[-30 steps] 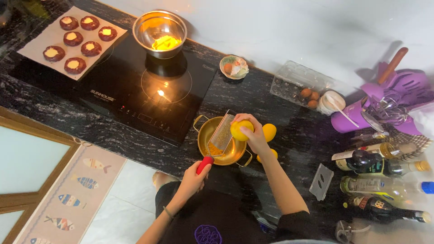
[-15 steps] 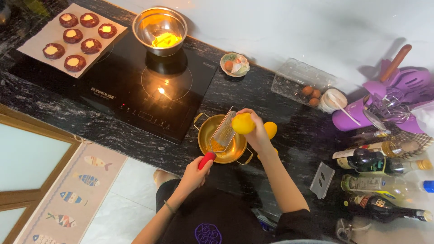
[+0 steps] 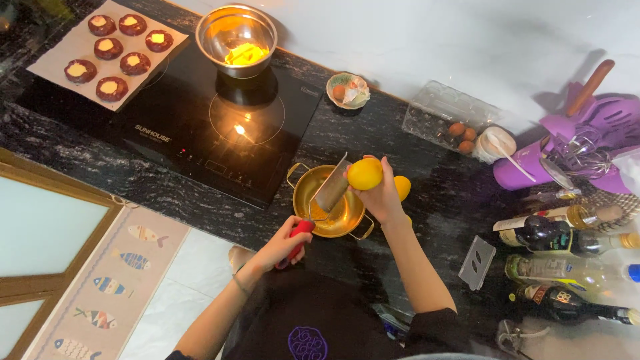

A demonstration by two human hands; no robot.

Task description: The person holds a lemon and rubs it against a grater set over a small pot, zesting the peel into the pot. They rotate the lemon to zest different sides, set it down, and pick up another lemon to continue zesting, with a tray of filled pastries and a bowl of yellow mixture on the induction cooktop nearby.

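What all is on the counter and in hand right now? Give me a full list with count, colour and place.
lemon: one, yellow, held against the grater
grater: one, metal with red handle, slanted over the pan
pan: one, gold, two handles, counter front
second lemon: one, yellow, behind the right hand
induction hob: one, black, left of the pan
steel bowl: one, silver, yellow contents, on the hob
cakes: seven, dark brown, on paper, far left
small dish: one, pale, behind the pan
egg tray: one, clear, three brown eggs
utensil holder: one, purple, far right
bottles: several, right edge
left hand: grips the grater handle
right hand: holds the lemon
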